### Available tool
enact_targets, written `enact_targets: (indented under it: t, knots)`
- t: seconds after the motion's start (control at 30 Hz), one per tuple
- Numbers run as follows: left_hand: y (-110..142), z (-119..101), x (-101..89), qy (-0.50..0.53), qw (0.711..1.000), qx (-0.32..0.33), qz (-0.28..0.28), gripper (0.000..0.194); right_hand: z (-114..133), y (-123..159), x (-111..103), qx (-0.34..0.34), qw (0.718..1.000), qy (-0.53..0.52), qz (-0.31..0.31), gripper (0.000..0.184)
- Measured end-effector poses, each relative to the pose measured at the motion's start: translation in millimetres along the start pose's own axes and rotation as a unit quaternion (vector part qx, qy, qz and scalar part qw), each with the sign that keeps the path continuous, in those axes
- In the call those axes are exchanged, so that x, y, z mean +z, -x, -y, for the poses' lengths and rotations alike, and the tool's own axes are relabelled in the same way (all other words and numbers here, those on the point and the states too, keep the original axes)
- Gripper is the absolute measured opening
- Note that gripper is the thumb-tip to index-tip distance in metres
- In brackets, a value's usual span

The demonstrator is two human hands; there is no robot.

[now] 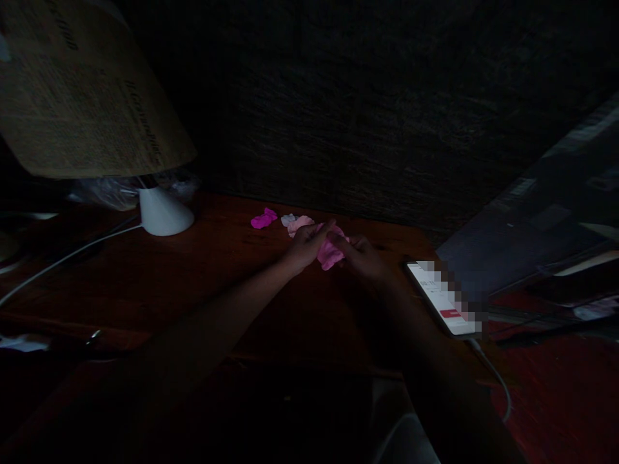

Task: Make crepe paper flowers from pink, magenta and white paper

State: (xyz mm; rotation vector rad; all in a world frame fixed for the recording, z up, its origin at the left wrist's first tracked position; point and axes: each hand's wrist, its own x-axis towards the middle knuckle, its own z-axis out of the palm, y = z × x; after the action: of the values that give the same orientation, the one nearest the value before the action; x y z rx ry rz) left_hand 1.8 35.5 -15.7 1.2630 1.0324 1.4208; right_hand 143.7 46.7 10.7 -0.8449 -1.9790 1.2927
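Note:
Over the wooden table, my left hand (pixel 308 243) and my right hand (pixel 358 251) meet at a thin, ruffled pink piece (pixel 331 255) that looks like a petal or crepe paper. Both hands have their fingers closed on its edges, the left from its left side and the right from its right. Just behind my left hand lies a paler pink ruffled piece (pixel 300 224). A small greyish-white piece (pixel 288 220) touches or nearly touches it. Farther left rests a bright magenta piece (pixel 264 218). The dim light hides the exact finger positions.
At the left stands a lamp with a white base (pixel 164 214) and a newsprint-patterned shade (pixel 91 96); its white cord (pixel 72 255) runs left. A lit phone (pixel 442 299), plugged into a cable (pixel 498 380), lies at the wooden table's (pixel 232 277) right end. A dark wall rises behind.

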Motion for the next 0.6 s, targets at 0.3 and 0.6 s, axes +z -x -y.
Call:
enact_targets:
  t: [0.3,0.6]
  knots:
    - [3.3,0.7,-4.5,-0.137,0.989,0.004,-0.047,0.061,-11.1,-3.3,-2.3,0.023,0.999,-0.009,-0.047,0.058]
    - [5.8,-0.5,-5.0,-0.147,0.986,-0.058,0.052,0.061,-13.0,-4.9,-6.3,-0.042,0.992,0.033,-0.114,0.061]
